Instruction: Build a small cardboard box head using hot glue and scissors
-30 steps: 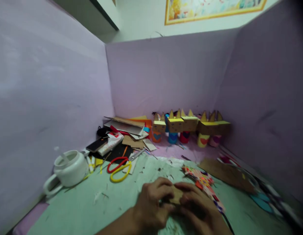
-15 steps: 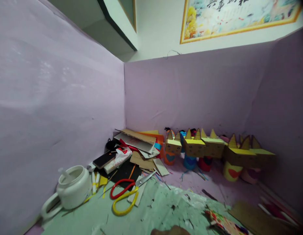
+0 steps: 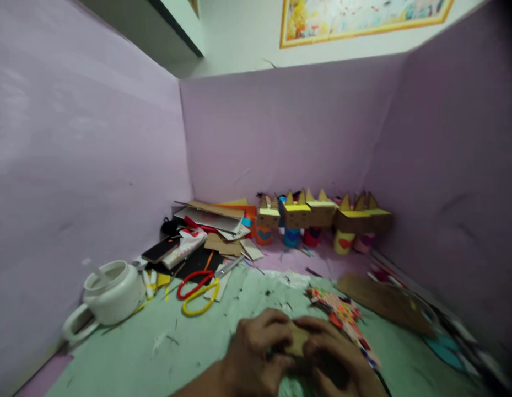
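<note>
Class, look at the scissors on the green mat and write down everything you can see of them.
The scissors lie flat on the green mat, left of centre, untouched by either hand. One handle loop is red, the other yellow, both looking like plastic; the grey metal blades point up and right towards the pile of cardboard scraps. The blades look nearly closed. A pale strip of card seems to lie under them. The white pot stands to their left.

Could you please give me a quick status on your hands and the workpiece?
Left hand and right hand both pinch the cardboard piece. Scissors lie apart.
</note>
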### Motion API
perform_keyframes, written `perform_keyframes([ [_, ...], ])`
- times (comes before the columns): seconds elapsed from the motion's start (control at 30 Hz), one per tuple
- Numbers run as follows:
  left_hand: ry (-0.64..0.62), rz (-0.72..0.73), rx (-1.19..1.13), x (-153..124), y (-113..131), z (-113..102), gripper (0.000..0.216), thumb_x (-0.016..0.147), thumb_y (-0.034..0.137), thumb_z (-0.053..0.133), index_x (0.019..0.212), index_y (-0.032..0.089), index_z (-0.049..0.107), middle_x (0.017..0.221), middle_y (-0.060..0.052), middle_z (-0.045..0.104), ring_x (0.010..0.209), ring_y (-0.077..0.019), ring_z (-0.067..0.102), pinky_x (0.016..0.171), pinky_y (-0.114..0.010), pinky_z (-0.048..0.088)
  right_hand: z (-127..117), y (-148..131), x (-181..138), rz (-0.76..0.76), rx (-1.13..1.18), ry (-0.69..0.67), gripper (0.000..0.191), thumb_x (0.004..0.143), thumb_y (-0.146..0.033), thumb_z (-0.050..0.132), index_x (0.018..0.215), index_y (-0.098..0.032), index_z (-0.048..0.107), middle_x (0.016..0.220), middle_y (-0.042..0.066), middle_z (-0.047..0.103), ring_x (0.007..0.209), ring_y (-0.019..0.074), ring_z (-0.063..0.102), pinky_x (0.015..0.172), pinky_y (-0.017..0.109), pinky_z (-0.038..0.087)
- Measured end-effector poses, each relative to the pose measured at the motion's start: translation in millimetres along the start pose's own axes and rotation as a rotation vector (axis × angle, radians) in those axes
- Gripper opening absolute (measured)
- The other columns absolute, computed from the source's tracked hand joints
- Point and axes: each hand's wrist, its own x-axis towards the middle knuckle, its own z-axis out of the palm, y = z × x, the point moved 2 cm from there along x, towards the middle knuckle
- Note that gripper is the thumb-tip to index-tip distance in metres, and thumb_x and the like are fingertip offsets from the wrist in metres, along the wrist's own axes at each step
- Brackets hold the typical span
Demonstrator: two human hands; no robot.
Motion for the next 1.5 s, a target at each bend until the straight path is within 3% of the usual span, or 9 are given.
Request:
perform_keyframes([
  [0.17, -0.054, -0.065, -0.036, 3.0, 15.3, -9.6, 0.011, 0.072, 0.011, 0.059, 0.079, 0.019, 0.061, 0.103, -0.009, 0.064, 0.086, -0.0191, 0.064, 0.074, -0.03, 0.053, -3.3, -12.8, 4.7, -0.052, 0.073, 0.018, 0.02, 0.067, -0.008, 0.059, 0.079, -0.023, 0.061, 0.112, 0.01, 0.065, 0.102, 0.0245, 0.064, 0.087, 0.037, 0.051],
  [0.57, -0.06, -0.024, -0.056, 3.2, 12.7, -8.4, 0.011, 0.074, 0.008, 0.06, 0.081, 0.017, 0.059, 0.106, -0.009, 0.062, 0.087, -0.0173, 0.063, 0.073, -0.028, 0.053, 0.6, -8.3, 6.4, -0.103, 0.174, 0.078, 0.02, 0.064, -0.007, 0.062, 0.077, -0.021, 0.063, 0.11, 0.009, 0.066, 0.1, 0.0231, 0.064, 0.086, 0.035, 0.049],
  [1.5, -0.077, -0.015, -0.035, 3.9, 8.5, -6.7, 0.013, 0.073, 0.009, 0.061, 0.083, 0.018, 0.06, 0.106, -0.008, 0.062, 0.089, -0.0182, 0.063, 0.073, -0.029, 0.053, 0.2, -6.8, 5.9, -0.083, 0.186, 0.076, 0.018, 0.064, -0.008, 0.062, 0.077, -0.021, 0.062, 0.111, 0.01, 0.066, 0.102, 0.0232, 0.063, 0.088, 0.036, 0.048],
])
